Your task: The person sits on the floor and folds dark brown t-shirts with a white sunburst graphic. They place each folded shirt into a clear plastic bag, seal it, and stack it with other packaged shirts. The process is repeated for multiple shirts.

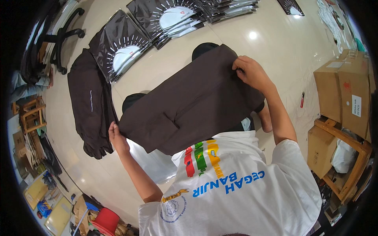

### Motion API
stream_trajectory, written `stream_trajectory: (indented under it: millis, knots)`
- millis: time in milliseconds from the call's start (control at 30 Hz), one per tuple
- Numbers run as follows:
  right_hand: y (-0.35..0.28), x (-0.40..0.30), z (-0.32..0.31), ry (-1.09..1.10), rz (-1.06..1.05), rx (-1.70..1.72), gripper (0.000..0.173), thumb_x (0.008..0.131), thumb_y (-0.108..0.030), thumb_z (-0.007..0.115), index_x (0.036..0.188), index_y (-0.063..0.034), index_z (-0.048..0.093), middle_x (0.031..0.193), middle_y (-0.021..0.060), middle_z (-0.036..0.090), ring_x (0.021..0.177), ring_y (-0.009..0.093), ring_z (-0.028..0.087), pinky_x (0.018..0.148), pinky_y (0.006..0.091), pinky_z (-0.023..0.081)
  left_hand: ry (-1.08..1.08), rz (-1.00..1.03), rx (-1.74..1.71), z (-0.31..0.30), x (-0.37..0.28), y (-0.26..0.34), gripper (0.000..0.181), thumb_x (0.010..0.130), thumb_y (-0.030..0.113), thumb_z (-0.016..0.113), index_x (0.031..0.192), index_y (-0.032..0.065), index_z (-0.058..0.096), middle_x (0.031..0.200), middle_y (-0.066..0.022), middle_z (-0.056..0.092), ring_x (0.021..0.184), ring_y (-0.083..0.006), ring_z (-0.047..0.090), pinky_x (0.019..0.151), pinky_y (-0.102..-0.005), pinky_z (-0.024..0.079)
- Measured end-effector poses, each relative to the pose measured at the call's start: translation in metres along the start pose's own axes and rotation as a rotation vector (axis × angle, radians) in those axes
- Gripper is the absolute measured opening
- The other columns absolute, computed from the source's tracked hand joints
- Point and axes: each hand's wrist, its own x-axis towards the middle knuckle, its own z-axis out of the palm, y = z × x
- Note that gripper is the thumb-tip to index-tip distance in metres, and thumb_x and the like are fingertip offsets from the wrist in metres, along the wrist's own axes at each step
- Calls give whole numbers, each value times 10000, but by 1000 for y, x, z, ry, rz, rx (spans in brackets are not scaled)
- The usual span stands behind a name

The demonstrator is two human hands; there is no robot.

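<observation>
A dark brown piece of cloth, seemingly a folded garment (192,94), lies stretched across my lap. At its left end, my left hand (118,138) pinches the corner between thumb and fingers. My right hand (249,72) grips the upper right edge, fingers curled around the fabric. A short dark slit or fold shows near the cloth's lower middle. Just beyond my left hand is a pile of similar dark garments (85,103), with a thin white strip on top. Part of a clear plastic sheet or bag (147,160) shows under the cloth's lower left.
Ahead on the tiled floor are stacks of dark printed packages (124,50), more packages (168,17) beside them. To the right stand cardboard boxes (342,88), a wooden frame (348,141) and a small red tool (302,100). A wheeled chair base (60,38) is upper left; a red stool (106,219) lower left.
</observation>
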Motion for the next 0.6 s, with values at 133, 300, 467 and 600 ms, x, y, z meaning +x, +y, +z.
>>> stream_trajectory:
  millis: [133,300,467,600]
  knots:
    - [-9,-7,-5,46,14,-37,181,821,37,659,966,-50,593,983,96,588,919,301,623,805,424,527,109,-9,-285,-29,28,-2,347,1067,133,634,1372,-2,540,1246,-121,664,1114,-214,667,1002,-390,560]
    - [3,-20,12,70,55,-14,174,813,31,661,941,-54,579,967,96,576,876,295,621,762,418,524,305,-68,264,32,12,1,357,1038,176,679,1304,-19,542,1296,-155,628,1162,-242,621,1026,-390,510]
    - [3,-19,7,161,-3,-64,185,796,-8,686,925,-76,572,937,97,580,905,316,618,769,442,516,-36,737,752,143,-67,42,478,1048,193,627,1437,-59,510,1509,-227,509,1418,-366,467,1211,-445,315]
    - [5,-21,2,312,-76,-154,171,793,1,689,911,-68,587,922,85,594,851,272,619,736,393,517,-541,839,1210,192,-102,54,544,1084,296,515,1588,101,451,1674,-175,366,1580,-438,232,1272,-613,130]
